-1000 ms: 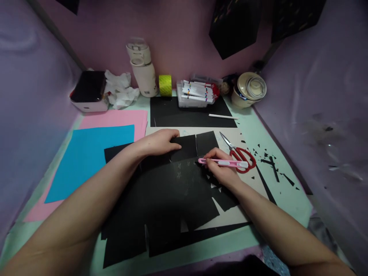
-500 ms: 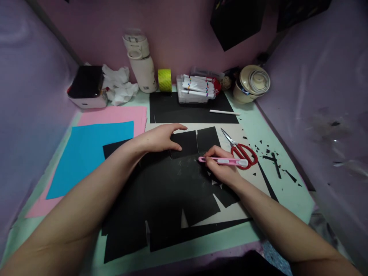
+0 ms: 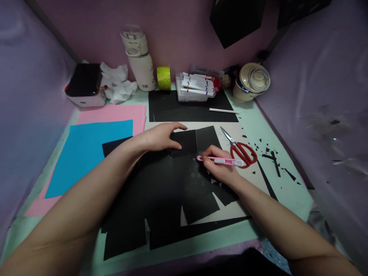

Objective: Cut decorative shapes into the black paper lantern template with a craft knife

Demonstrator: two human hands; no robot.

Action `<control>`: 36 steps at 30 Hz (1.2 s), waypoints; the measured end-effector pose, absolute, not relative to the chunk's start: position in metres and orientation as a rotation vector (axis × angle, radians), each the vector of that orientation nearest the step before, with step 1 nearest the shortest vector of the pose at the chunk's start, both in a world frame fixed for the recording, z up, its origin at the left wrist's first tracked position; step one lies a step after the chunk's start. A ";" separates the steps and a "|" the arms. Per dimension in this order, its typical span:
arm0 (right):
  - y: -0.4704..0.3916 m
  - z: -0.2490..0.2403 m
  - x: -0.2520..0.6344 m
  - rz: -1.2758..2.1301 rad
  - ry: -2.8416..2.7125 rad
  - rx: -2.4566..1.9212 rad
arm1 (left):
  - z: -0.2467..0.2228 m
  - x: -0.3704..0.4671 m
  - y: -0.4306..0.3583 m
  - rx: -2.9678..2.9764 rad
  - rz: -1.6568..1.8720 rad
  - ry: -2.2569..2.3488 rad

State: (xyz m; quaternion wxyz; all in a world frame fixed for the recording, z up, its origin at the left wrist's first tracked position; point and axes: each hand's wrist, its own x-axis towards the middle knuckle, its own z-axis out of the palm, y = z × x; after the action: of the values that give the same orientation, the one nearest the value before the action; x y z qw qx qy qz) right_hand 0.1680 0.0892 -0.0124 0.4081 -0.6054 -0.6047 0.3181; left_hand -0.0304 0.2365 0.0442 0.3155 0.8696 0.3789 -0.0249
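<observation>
A large black sheet of card (image 3: 161, 184) with slits and flaps along its edges lies over a pale board (image 3: 258, 180). My left hand (image 3: 165, 137) rests on its upper part, thumb and fingers spread apart, holding nothing. In my right hand (image 3: 217, 165) is a pink craft knife (image 3: 224, 161), held like a pen, its tip end at the black card near faint pale star-like marks. Red-handled scissors (image 3: 243, 153) lie just beyond and to the right of my right hand.
Blue (image 3: 92, 153) and pink sheets (image 3: 138, 115) lie at left. Along the back stand a white bottle (image 3: 142, 71), yellow tape (image 3: 164, 78), a marker box (image 3: 195, 88) and a lidded pot (image 3: 250, 84). Black scraps (image 3: 274, 163) are scattered at right.
The knife and my right hand have shifted slightly left. More of the pale marks on the black card show. My left hand holds its place on the card.
</observation>
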 end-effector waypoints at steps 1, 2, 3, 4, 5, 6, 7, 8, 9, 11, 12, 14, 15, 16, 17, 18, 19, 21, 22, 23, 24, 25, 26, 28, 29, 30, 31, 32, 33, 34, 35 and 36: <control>0.089 -0.012 0.168 0.804 -1.527 -1.529 | 0.044 -0.030 0.236 2.295 -0.062 0.996; 0.089 -0.011 0.168 0.807 -1.529 -1.533 | 0.044 -0.030 0.236 2.300 -0.061 0.994; 0.089 -0.011 0.167 0.808 -1.528 -1.536 | 0.044 -0.030 0.236 2.305 -0.061 0.994; 0.089 -0.010 0.167 0.811 -1.527 -1.537 | 0.044 -0.030 0.236 2.308 -0.063 0.995; 0.089 -0.009 0.167 0.813 -1.525 -1.536 | 0.044 -0.030 0.235 2.311 -0.065 0.996; 0.089 -0.008 0.166 0.812 -1.524 -1.535 | 0.045 -0.030 0.235 2.313 -0.069 0.997; 0.089 -0.007 0.166 0.810 -1.524 -1.534 | 0.046 -0.029 0.235 2.315 -0.071 1.000; 0.089 -0.006 0.165 0.807 -1.523 -1.532 | 0.047 -0.029 0.234 2.318 -0.072 1.002; 0.089 -0.006 0.165 0.806 -1.522 -1.531 | 0.048 -0.029 0.234 2.319 -0.074 1.010; 0.089 -0.005 0.165 0.802 -1.520 -1.531 | 0.050 -0.028 0.233 2.319 -0.084 1.033; 0.089 -0.006 0.165 0.802 -1.522 -1.532 | 0.050 -0.028 0.233 2.320 -0.087 1.040; 0.089 -0.007 0.165 0.800 -1.526 -1.535 | 0.051 -0.028 0.232 2.328 -0.086 1.039; 0.089 -0.008 0.165 0.798 -1.531 -1.533 | 0.051 -0.028 0.232 2.333 -0.083 1.037; 0.089 -0.009 0.166 0.794 -1.537 -1.529 | 0.051 -0.028 0.232 2.338 -0.084 1.037; 0.089 -0.009 0.166 0.789 -1.544 -1.524 | 0.052 -0.028 0.232 2.339 -0.090 1.045; 0.089 -0.010 0.166 0.782 -1.549 -1.522 | 0.052 -0.028 0.231 2.338 -0.098 1.054; 0.089 -0.010 0.166 0.775 -1.553 -1.525 | 0.053 -0.028 0.231 2.337 -0.105 1.062; 0.089 -0.010 0.166 0.765 -1.552 -1.532 | 0.053 -0.027 0.230 2.337 -0.110 1.070; 0.089 -0.010 0.166 0.767 -1.550 -1.536 | 0.053 -0.027 0.230 2.338 -0.109 1.070; 0.089 -0.010 0.165 0.771 -1.547 -1.541 | 0.053 -0.027 0.230 2.338 -0.109 1.070; 0.089 -0.009 0.166 0.779 -1.539 -1.545 | 0.053 -0.027 0.230 2.337 -0.110 1.070; 0.089 -0.009 0.166 0.790 -1.520 -1.548 | 0.052 -0.027 0.231 2.335 -0.112 1.069; 0.089 -0.008 0.167 0.804 -1.487 -1.552 | 0.050 -0.028 0.232 2.333 -0.113 1.065; 0.089 -0.007 0.170 0.845 -1.393 -1.552 | 0.046 -0.029 0.235 2.330 -0.115 1.054; 0.089 -0.005 0.172 0.871 -1.346 -1.542 | 0.044 -0.029 0.236 2.329 -0.117 1.049; 0.090 -0.004 0.173 0.892 -1.306 -1.531 | 0.042 -0.029 0.237 2.328 -0.117 1.045; 0.090 -0.002 0.175 0.903 -1.279 -1.525 | 0.040 -0.030 0.238 2.327 -0.118 1.042; 0.090 0.000 0.177 0.906 -1.271 -1.523 | 0.039 -0.030 0.239 2.327 -0.118 1.039; 0.090 0.002 0.178 0.906 -1.280 -1.527 | 0.038 -0.030 0.239 2.328 -0.116 1.035; 0.090 0.004 0.179 0.907 -1.306 -1.539 | 0.037 -0.030 0.240 2.329 -0.113 1.029; 0.090 0.005 0.180 0.918 -1.346 -1.552 | 0.037 -0.030 0.239 2.330 -0.113 1.021; 0.090 0.006 0.181 0.940 -1.394 -1.561 | 0.038 -0.030 0.239 2.329 -0.115 1.015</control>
State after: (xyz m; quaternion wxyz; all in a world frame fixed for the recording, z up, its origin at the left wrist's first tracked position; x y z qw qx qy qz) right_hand 0.1814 0.0896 0.0058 0.4110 -0.6204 -0.5537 0.3737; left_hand -0.0299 0.2391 0.0378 0.2949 0.8750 0.3815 -0.0433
